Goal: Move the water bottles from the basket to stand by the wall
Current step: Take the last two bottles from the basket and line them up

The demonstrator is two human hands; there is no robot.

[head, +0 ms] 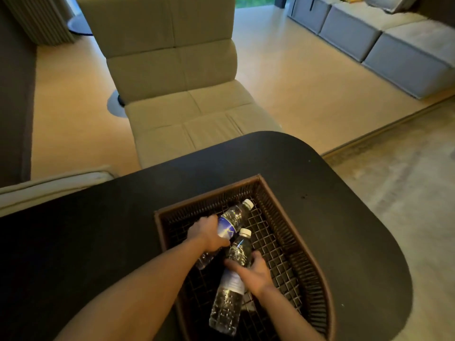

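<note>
Two bottles lie caps-far in the basket (278, 207): left hand (209, 233) grasps the far bottle (232, 221), right hand (254, 273) the near bottle (229, 299).

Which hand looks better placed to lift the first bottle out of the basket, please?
Probably the left hand: it already wraps the far bottle, while the right hand only lies over the near bottle.

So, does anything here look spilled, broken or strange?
Nothing stands out. Two bottles lie on their sides in the basket, capped, no water spilled: the far bottle under the left hand, the near bottle under the right hand.
</note>
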